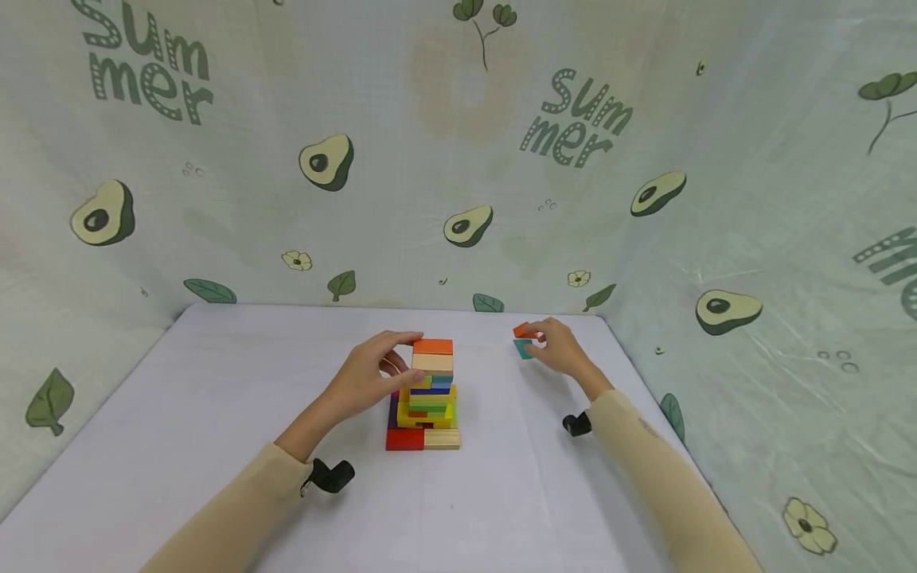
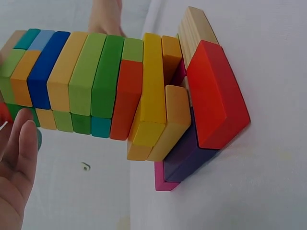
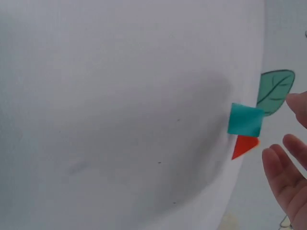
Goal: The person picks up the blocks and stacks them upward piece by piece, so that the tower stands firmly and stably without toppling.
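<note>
A tall stack of coloured wooden blocks (image 1: 431, 364) stands on the table, with orange and pale wood blocks at its top. My left hand (image 1: 368, 374) is at the stack's upper left side. Its index finger reaches the top edge, and the thumb lies by the front. In the left wrist view, more fingers (image 2: 26, 143) bend beside the upper layers. Farther right, my right hand (image 1: 557, 347) reaches toward a teal block (image 3: 245, 120) and an orange triangular block (image 3: 244, 145). Its thumb and fingers are spread apart in the right wrist view, with the blocks just beyond the fingertips.
A red block (image 2: 218, 96) and a pale ribbed block (image 1: 442, 439) lie at the front of the stack's base. Purple blocks (image 1: 392, 412) flank it at the left. Patterned cloth (image 1: 401, 159) hangs behind the white table (image 1: 215, 414) and along its right side.
</note>
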A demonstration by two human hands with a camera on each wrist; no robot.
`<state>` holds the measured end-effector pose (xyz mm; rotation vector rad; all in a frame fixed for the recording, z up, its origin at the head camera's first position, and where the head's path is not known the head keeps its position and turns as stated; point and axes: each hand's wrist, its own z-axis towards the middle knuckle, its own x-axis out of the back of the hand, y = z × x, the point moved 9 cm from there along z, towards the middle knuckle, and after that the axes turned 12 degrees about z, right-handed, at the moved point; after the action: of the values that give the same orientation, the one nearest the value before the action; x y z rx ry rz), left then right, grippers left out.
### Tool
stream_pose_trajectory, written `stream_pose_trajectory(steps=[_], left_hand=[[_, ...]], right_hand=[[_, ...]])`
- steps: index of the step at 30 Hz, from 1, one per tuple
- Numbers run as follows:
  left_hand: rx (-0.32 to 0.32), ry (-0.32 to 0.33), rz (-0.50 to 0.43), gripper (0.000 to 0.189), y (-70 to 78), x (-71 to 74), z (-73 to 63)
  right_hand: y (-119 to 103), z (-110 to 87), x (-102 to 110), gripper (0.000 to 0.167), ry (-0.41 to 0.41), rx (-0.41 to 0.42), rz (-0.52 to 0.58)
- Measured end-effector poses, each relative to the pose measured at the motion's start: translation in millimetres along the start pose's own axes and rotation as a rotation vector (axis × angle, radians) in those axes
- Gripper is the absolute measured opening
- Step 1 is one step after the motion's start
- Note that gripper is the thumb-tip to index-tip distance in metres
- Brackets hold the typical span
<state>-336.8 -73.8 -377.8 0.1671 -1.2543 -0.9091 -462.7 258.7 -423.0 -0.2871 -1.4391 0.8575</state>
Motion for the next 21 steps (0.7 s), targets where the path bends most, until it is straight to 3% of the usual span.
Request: stream_pose_trajectory(steps=[5,10,18,21], left_hand=[[-0.001,0.007,0.001,0.064,-1.4,-0.3,-0.5],[-0.005,0.018,0.005,0.064,-2.0,-0.6,-0.6],[-0.017,0.024,0.007,0.062,-1.7,-0.7,-0.3],[-0.018,0.024,0.008,0.062,-1.3,0.4,-1.0]], right_hand=[[28,9.4,-14,0.041,-0.025,-0.091,-0.001],[33,12.5,-19,0.033,0.008,-0.099,-0.006],[26,7.1,-19,0.024,0.042,-0.081,-0.022],[4,1.9,-14,0.026,0.036,0.009,0.014]])
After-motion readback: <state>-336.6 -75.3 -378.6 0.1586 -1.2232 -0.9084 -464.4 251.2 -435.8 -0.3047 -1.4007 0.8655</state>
